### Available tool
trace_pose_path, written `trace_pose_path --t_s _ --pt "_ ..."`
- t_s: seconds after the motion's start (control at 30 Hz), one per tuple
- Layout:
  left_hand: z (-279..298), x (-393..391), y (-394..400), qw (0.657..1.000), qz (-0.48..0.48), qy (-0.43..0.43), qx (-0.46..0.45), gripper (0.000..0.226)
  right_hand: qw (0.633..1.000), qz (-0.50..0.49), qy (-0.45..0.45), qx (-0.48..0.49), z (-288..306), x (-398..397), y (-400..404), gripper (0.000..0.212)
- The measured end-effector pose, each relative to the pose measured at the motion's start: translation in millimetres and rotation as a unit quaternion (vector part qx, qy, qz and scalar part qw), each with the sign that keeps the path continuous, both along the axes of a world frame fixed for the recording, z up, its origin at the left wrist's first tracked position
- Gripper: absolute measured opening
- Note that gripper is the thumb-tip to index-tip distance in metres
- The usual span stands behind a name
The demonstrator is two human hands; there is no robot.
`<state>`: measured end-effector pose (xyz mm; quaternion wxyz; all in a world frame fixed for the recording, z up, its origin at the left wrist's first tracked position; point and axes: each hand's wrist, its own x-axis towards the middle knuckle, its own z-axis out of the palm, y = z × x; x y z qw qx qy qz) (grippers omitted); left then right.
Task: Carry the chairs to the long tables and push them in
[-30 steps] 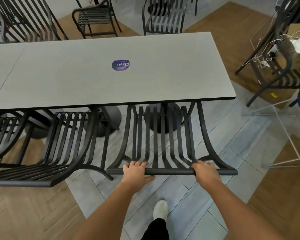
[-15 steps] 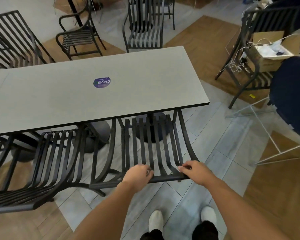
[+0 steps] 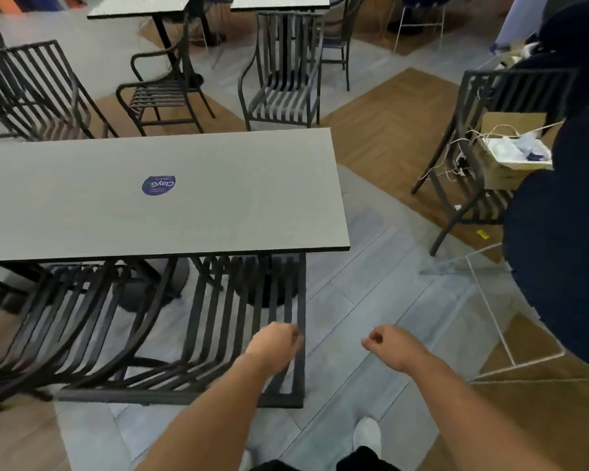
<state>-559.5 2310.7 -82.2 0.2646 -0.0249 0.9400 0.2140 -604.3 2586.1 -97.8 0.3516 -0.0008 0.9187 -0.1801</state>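
Both hands have come off the chair (image 3: 238, 321) they were gripping by its top bar half a second ago. The left hand (image 3: 275, 342) now hangs over the chair's right edge with fingers loosely curled and nothing in them; the right hand (image 3: 390, 344) has drifted clear to the right of the chair, also loosely curled and holding nothing. The chair sits with its seat under the near edge of the long table (image 3: 157, 195), its back just outside that edge, beside a second chair (image 3: 65, 321) tucked in to its left. This chair looks finished. Beyond the table's far edge 2 loose chairs (image 3: 283, 69) stand, likely the next to fetch.
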Motion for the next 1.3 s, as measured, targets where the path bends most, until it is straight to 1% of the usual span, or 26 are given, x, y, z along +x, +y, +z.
trace_pose_path --t_s 0.1,0.2,0.4,0.6,0.73,0.9,1.03,1.3 --pt "5.4 -23.7 45.3 1.0 0.026 0.015 0.009 0.032 1.0 0.011 -0.011 0.013 3.4 -29.6 46.2 0.042" --pt "10.8 -49.0 80.2 0.999 0.043 0.023 0.019 0.033 1.0 0.014 -0.002 0.019 9.2 -65.5 83.0 0.044" --pt "12.4 -106.6 116.1 0.998 0.058 0.033 0.017 0.037 1.0 0.006 0.015 0.006 18.7 -130.5 115.9 0.041" --pt "10.3 -193.0 131.3 0.996 0.072 0.041 0.016 0.039 0.999 0.036 0.027 -0.014 23.1 -223.7 113.9 0.038" --pt "5.7 -268.7 125.3 0.995 0.088 0.041 0.011 0.041 0.998 0.047 0.042 -0.016 25.1 -303.0 105.8 0.032" --pt "10.3 -363.6 111.8 0.995 0.09 0.029 -0.004 0.041 0.999 0.015 0.033 -0.035 33.4 -404.5 96.8 0.028" --pt "20.5 -438.7 102.4 0.996 0.084 0.03 -0.013 0.042 0.997 0.003 0.048 -0.058 38.0 -481.0 91.3 0.026" --pt "21.9 -578.8 112.6 0.995 0.096 0.035 -0.006 0.042 0.997 0.017 0.044 -0.054 29.0 -624.7 103.0 0.024"
